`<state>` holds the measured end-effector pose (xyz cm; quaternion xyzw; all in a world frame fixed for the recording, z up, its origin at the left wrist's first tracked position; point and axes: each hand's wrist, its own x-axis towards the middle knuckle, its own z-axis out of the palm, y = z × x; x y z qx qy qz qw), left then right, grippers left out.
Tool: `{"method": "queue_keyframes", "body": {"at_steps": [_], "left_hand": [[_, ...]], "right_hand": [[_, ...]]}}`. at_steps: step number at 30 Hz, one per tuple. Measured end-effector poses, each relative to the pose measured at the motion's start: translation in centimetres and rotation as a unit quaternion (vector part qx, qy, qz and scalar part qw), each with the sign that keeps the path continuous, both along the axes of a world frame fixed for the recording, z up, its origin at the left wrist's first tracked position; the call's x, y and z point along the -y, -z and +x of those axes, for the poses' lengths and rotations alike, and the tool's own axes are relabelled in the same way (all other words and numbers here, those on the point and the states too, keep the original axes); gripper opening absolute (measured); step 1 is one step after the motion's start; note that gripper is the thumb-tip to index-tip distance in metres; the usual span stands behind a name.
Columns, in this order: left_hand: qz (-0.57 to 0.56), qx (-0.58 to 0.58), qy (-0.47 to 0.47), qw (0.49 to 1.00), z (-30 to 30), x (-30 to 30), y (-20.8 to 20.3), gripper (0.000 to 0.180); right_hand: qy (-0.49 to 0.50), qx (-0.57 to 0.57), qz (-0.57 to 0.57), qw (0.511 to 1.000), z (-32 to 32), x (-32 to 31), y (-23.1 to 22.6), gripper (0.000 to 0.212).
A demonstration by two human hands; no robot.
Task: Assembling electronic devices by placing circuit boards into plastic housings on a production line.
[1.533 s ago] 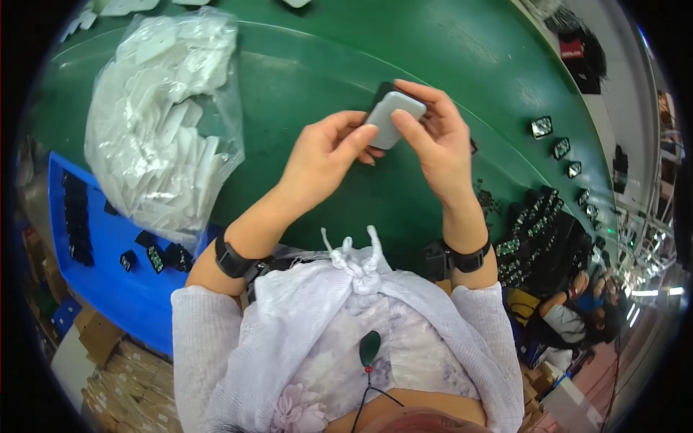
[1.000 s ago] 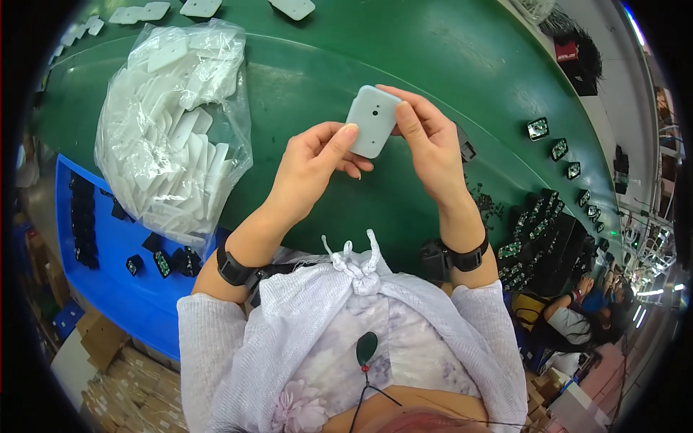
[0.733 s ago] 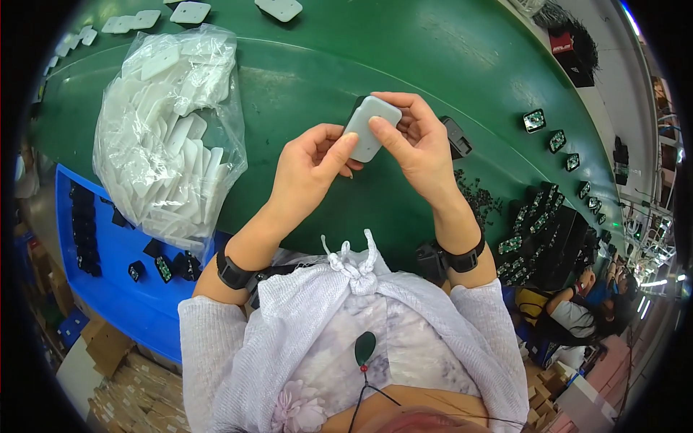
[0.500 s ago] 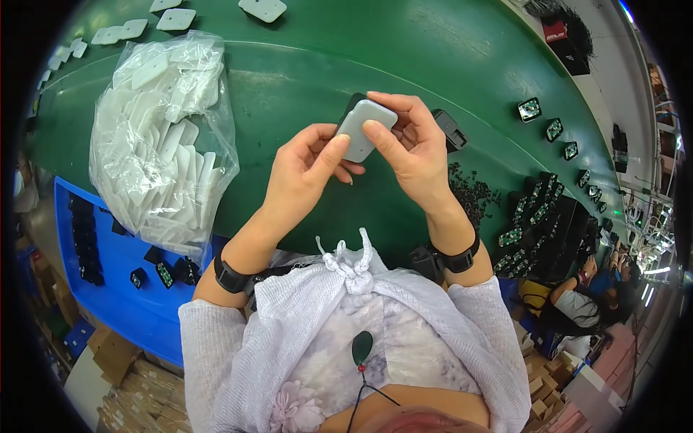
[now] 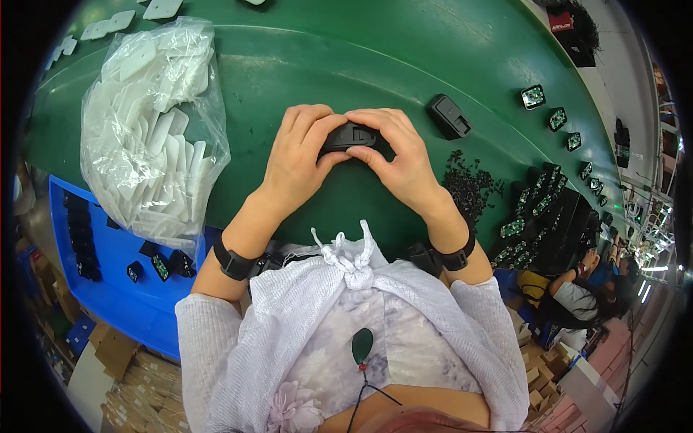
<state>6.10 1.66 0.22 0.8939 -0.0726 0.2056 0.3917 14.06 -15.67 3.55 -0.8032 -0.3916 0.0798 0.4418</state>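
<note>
Black casing [image 5: 351, 136] sits directly between the hands, over the green desk [image 5: 303, 72]; whether it rests on the surface cannot be told. Left hand [image 5: 299, 153] and right hand [image 5: 401, 155] are both partly closed on it, one at each end: thumbs along the near edge, index fingers curled over the far edge. Underside hidden.

Handling estimate: light, rigid, probably moulded plastic; smooth faces may slide under dry fingertips. Shell likely tolerates a firm squeeze; the recessed upper face looks the weaker part, so grip is best at the short ends and long edges, as held.

Similar black casing [image 5: 449, 117] lies beyond and right of the hands, untouched. Small black parts [image 5: 471, 189] are heaped beside the right wrist. Clear bag of white plates [image 5: 155, 137] lies left of the hands.
</note>
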Motion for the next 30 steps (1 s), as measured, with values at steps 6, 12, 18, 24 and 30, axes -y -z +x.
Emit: {"method": "queue_keyframes", "body": {"at_steps": [6,12,18,24,30], "left_hand": [[0.002,-0.024,-0.025,0.999,-0.6,-0.6,0.1,0.074],[-0.013,0.006,-0.054,0.998,-0.8,-0.9,-0.7,0.056],[-0.519,-0.167,0.051,0.837,-0.4,1.6,-2.7,0.046],[-0.598,-0.247,0.085,0.758,0.1,2.2,-4.2,0.052],[-0.597,-0.25,0.09,0.757,0.1,2.4,-4.3,0.048]], "right_hand": [[0.007,0.013,0.015,1.0,0.0,0.6,0.0,0.036],[0.123,-0.293,0.196,0.928,-0.1,1.7,-1.1,0.03],[0.066,-0.547,0.277,0.787,-0.9,1.7,-0.7,0.036],[0.047,-0.584,0.29,0.757,-1.6,1.4,-0.8,0.033],[0.039,-0.597,0.301,0.742,-1.6,1.6,-0.4,0.032]]}}
